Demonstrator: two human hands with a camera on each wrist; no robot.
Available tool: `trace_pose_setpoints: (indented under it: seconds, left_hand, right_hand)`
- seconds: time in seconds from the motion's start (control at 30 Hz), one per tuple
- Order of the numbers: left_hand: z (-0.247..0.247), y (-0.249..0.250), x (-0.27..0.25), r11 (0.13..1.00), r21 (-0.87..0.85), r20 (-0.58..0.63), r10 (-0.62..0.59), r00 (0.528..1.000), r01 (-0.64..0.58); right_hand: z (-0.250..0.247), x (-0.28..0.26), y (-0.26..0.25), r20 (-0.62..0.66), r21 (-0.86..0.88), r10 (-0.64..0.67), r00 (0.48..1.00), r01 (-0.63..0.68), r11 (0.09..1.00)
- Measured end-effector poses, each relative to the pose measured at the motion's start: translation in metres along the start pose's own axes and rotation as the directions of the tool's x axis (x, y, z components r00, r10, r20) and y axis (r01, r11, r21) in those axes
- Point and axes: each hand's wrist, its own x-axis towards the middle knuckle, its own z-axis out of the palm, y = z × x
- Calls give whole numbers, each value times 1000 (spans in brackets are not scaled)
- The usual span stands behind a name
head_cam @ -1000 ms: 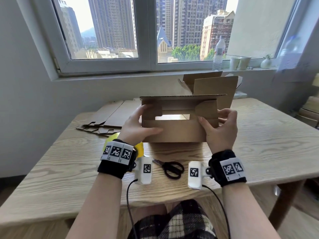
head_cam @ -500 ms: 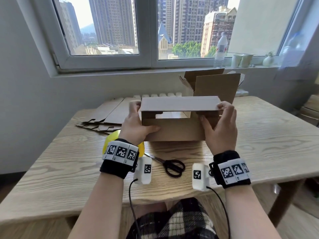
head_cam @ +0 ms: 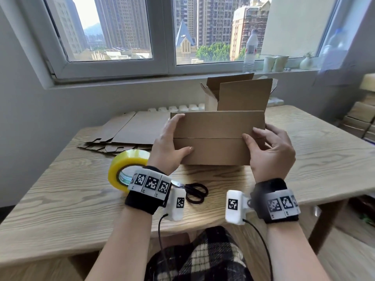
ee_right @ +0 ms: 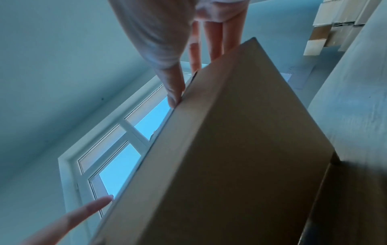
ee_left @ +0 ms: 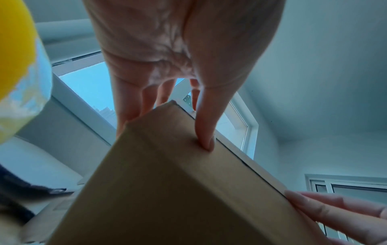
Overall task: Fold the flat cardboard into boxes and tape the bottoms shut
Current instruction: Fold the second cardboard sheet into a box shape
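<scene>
On the counter (head_cam: 316, 159), the box (head_cam: 213, 142) lies with its long axis left to right, closed flaps facing me, my left hand (head_cam: 168, 145) and right hand (head_cam: 269, 151) each in a clasping grip on an end.

From my head I look forward and down over the pale wooden table (head_cam: 60, 199). Both wrist cameras sit close beneath my palms, aimed upward along my fingers; all three share the brown cardboard box (head_cam: 215, 136).
</scene>
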Motion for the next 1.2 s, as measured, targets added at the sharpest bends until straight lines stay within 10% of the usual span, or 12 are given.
trace_pose_setpoints:
  seconds: [0.43, 0.87, 1.2]
  left_hand:
    - [34, -10, -13, 969, 184, -27, -160, 987, 162]
    - [23, -10, -22, 979, -42, 144, -193, 971, 201]
    - [-27, -7, -30, 962, -234, 22, -136, 990, 137]
  right_hand:
    - [-20, -17, 19, 458, -395, 133, 879, 68, 916]
    - [6, -43, 18, 265, -242, 194, 945, -130, 962]
    - [18, -54, -36, 219, -142, 3, 976, 29, 989]
